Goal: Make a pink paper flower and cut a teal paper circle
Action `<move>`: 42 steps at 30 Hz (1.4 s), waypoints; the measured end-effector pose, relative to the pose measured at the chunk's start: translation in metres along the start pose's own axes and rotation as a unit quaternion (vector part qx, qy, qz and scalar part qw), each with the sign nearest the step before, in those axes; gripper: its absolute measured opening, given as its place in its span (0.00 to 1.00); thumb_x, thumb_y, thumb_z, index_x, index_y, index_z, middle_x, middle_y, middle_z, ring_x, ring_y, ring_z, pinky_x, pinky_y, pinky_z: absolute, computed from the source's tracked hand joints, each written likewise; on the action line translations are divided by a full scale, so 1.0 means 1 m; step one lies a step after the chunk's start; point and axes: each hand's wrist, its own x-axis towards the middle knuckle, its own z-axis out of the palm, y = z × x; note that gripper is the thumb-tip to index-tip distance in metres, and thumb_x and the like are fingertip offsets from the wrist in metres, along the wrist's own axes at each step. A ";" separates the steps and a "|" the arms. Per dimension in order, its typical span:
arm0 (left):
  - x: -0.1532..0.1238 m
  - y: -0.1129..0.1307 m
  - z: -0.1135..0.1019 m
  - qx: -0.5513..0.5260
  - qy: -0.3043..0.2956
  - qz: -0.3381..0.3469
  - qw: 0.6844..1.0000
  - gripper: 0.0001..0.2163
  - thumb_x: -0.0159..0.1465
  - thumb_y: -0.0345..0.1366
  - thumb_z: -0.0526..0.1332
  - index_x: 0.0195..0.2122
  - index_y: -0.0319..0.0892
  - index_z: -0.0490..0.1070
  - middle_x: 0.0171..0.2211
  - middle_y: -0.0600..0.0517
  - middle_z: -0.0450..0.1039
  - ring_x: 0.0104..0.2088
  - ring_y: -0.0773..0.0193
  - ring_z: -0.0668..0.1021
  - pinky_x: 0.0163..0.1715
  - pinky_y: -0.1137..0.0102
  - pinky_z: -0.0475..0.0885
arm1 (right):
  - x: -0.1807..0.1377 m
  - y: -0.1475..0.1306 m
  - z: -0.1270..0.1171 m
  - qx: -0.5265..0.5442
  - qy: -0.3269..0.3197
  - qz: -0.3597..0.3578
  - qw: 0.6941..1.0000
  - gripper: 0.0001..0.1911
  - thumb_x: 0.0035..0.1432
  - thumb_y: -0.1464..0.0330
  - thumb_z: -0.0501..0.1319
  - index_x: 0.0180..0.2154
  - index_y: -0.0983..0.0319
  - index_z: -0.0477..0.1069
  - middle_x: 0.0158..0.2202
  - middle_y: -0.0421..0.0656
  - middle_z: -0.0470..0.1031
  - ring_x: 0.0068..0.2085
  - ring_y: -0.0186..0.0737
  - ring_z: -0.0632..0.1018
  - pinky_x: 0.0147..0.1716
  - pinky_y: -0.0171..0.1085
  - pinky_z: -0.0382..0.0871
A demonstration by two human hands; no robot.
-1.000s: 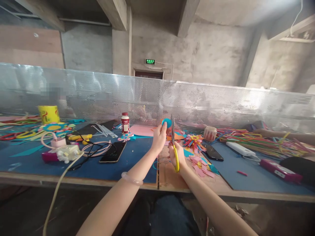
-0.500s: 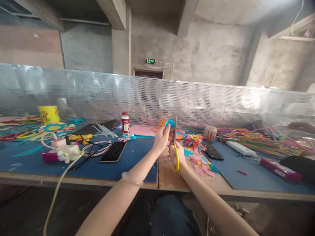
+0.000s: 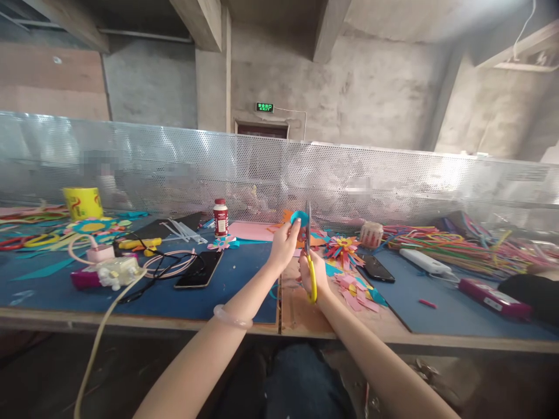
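Between the thumb and fingers of my left hand [image 3: 285, 241] is a small piece of blue paper [image 3: 299, 217] with a rounded edge. My right hand [image 3: 318, 273] grips scissors [image 3: 312, 279] with yellow handles, their blades pointing up right beside the blue paper. Whether the blades touch the paper I cannot tell. Just right of my hands lies a layered paper flower [image 3: 344, 250] in orange, pink and blue. Pink, blue and yellow paper scraps [image 3: 356, 291] are scattered below it.
A perforated metal screen [image 3: 174, 169] runs behind the table. On the left are a red-capped bottle [image 3: 220, 218], a phone [image 3: 200, 269], cables, a power strip [image 3: 105, 273] and a yellow tape roll [image 3: 82, 202]. To the right are another phone [image 3: 378, 269], colourful pipe cleaners [image 3: 454, 247] and a white power bank [image 3: 425, 262].
The view has shifted slightly. Both hands keep their holds, and the blue paper appears turned a little beside the scissor blades.
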 end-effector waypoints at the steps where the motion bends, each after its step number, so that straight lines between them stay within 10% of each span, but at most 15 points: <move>1: 0.000 0.001 0.000 0.004 0.001 0.001 1.000 0.17 0.61 0.48 0.53 0.20 0.43 0.61 0.17 0.56 0.57 0.19 0.68 0.64 0.20 0.70 0.60 | 0.000 -0.001 0.000 0.000 0.000 0.001 1.000 0.11 0.53 0.63 0.47 0.23 0.60 0.57 0.17 0.36 0.60 0.20 0.34 0.66 0.19 0.32 0.61; 42: 0.012 0.008 -0.006 0.012 0.035 0.046 0.998 0.16 0.63 0.49 0.51 0.23 0.45 0.62 0.18 0.54 0.61 0.21 0.66 0.66 0.23 0.69 0.60 | -0.001 -0.014 -0.007 -0.046 -0.005 -0.019 0.999 0.10 0.50 0.64 0.47 0.19 0.59 0.54 0.16 0.36 0.59 0.20 0.34 0.64 0.20 0.32 0.54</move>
